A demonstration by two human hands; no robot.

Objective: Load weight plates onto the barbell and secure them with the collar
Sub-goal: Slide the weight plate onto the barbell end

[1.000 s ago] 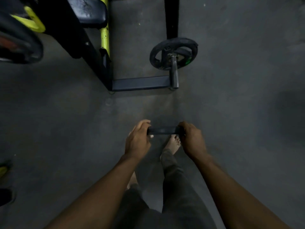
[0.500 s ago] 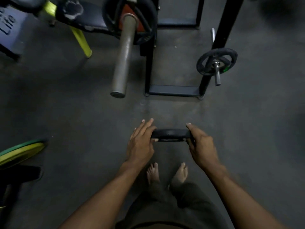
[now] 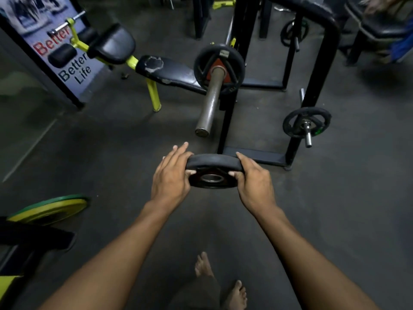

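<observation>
The person is now facing the steel barbell sleeve (image 3: 211, 101), which has come fully into view with one black plate (image 3: 219, 68) already on it. The left hand (image 3: 171, 179) and right hand (image 3: 253, 183) are clamping a small black rubber weight plate (image 3: 213, 170) by its edges, just short of the sleeve's tip. The black rack upright (image 3: 228, 121) is crowding the approach; no collar is showing.

Gym: bench (image 3: 169, 73), loaded barbell (image 3: 211, 101)
</observation>
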